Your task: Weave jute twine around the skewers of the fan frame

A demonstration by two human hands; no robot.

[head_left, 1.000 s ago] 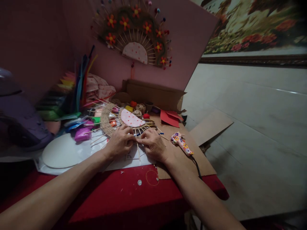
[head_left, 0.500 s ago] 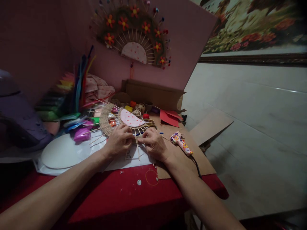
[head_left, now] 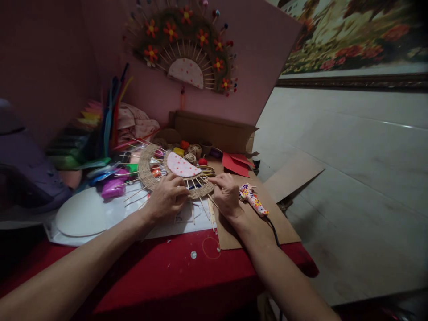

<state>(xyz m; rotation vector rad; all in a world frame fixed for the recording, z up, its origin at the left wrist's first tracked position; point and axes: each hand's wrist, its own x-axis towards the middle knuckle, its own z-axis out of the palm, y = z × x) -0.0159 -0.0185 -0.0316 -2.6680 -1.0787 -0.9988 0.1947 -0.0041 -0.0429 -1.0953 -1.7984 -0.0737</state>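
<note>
A half-round frame of thin sticks woven with tan twine (head_left: 146, 166) lies on the table, with a pink dotted half-disc (head_left: 182, 164) at its centre. My left hand (head_left: 170, 194) is closed on the near part of the woven frame, fingers bent over its edge. At the frame's right end, my right hand (head_left: 227, 194) is closed in a pinch near the stick ends; what its fingertips hold is too small to make out. Loose sticks (head_left: 211, 213) lie between my hands, beside the cardboard.
A flowered glue gun (head_left: 254, 199) with a black cord rests on brown cardboard (head_left: 267, 229) at the right. Red paper (head_left: 236, 165), twine balls (head_left: 195, 150), purple packets (head_left: 114, 188) and a white disc (head_left: 81, 214) lie around. A finished-looking flowered fan (head_left: 185, 49) hangs behind.
My right hand has moved right and slightly away from my left hand, uncovering more of the woven band and the loose sticks. My left hand has barely moved.
</note>
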